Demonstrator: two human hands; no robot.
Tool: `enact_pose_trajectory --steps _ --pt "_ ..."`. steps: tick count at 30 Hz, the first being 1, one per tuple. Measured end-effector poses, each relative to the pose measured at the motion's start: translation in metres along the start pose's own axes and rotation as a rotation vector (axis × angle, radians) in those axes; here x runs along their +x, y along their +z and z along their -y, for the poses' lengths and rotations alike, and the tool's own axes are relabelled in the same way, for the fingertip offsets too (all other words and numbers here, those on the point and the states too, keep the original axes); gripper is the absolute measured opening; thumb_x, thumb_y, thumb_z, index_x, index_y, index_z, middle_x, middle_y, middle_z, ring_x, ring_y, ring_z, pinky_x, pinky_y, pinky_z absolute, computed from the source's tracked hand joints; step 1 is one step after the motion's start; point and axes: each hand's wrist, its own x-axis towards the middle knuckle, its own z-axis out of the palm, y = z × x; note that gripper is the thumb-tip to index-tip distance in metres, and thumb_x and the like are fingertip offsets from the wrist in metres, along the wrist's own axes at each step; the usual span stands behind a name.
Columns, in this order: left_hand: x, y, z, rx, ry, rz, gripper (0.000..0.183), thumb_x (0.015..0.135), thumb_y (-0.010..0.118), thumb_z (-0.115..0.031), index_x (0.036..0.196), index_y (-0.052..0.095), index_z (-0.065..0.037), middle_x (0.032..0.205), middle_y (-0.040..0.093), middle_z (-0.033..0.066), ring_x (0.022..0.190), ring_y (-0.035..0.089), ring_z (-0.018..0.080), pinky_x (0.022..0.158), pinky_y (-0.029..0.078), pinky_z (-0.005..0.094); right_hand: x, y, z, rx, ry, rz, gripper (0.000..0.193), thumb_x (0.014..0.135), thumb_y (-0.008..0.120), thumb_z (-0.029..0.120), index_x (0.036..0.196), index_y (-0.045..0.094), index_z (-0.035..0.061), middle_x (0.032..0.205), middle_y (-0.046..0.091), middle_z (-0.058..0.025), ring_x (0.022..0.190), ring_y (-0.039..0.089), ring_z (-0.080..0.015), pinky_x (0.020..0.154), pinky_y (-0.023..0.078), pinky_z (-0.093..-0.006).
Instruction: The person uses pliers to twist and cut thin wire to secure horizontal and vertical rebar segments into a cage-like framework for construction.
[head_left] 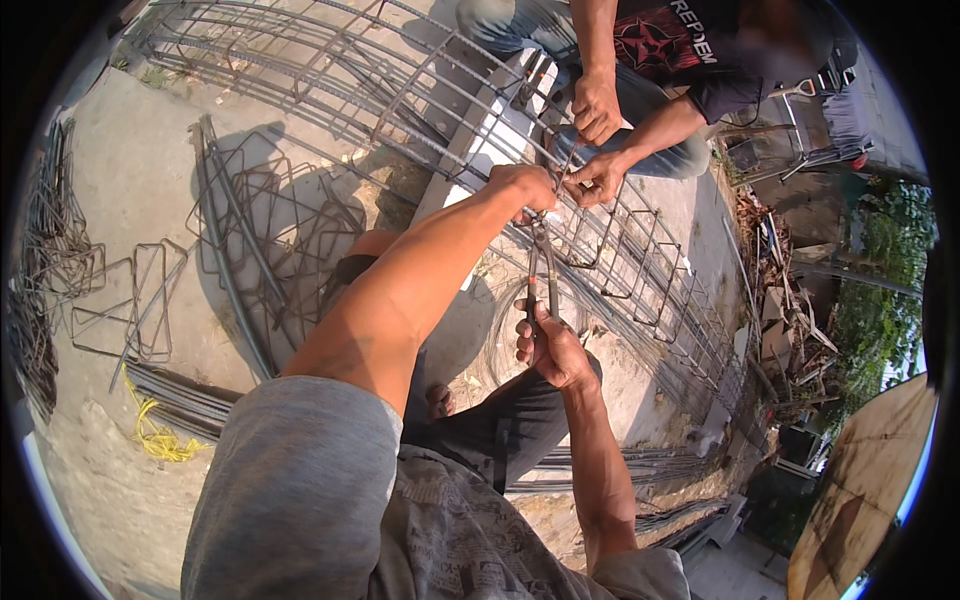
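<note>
A long rebar cage (376, 130) of dark ribbed bars and bent stirrups crosses in front of me. My right hand (553, 345) is closed round the handles of steel tying pincers (541, 250), whose jaws reach up to the bars. Just above the jaws, my left hand (525, 190) is closed at the cage; what its fingers hold is hidden. Across from me, a co-worker's upper hand (597, 108) and lower hand (597, 180) pinch something thin, like tie wire, beside my left hand.
A pale block (480, 150) lies under the cage. On the ground to the left are loose stirrups (150, 300), a rebar bundle (185, 398) and yellow cord (158, 435). The co-worker crouches opposite; scrap wood (785, 300) lies at the right.
</note>
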Motion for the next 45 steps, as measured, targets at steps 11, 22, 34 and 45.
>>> enact_pose_trajectory --steps 11,22,34,45 --pt "0.009 0.004 0.002 0.025 -0.018 -0.046 0.048 0.089 0.060 -0.055 0.104 0.074 -0.012 0.091 0.075 0.0025 0.071 0.073 0.0163 0.070 0.056 0.0377 -0.018 0.041 0.028 -0.538 -0.111 -0.434 0.049 0.100 0.057 0.041 0.132 0.055 0.0036 0.092 0.068 -0.0119 0.070 0.068 -0.0199 0.061 0.054 -0.0313" --pt "0.006 0.000 0.001 0.033 -0.043 -0.033 0.034 0.088 0.061 -0.043 0.099 0.074 -0.014 0.080 0.075 -0.0006 0.068 0.072 0.0143 0.063 0.056 0.0336 -0.032 0.004 0.121 -0.953 0.130 -0.163 0.077 0.078 0.081 0.016 0.141 0.041 -0.0003 0.096 0.066 -0.0142 0.073 0.068 -0.0188 0.059 0.054 -0.0305" --pt "0.003 0.002 0.001 -0.002 -0.018 -0.066 0.052 0.084 0.065 -0.057 0.103 0.073 -0.009 0.097 0.075 0.0022 0.070 0.073 0.0170 0.070 0.055 0.0368 -0.031 0.014 0.054 -2.267 -0.652 -0.818 0.054 0.090 0.064 0.034 0.123 0.055 -0.0066 0.088 0.057 -0.0165 0.082 0.062 -0.0285 0.065 0.051 -0.0429" --pt "0.035 0.005 0.026 -0.070 -0.010 0.013 0.063 0.086 0.067 -0.054 0.108 0.065 0.005 0.097 0.071 0.0116 0.064 0.070 0.0184 0.054 0.051 0.0344 -0.024 0.025 0.044 -1.497 -0.305 -0.613 0.045 0.094 0.061 0.041 0.118 0.061 0.0032 0.085 0.069 -0.0276 0.085 0.066 -0.0470 0.076 0.052 -0.0532"
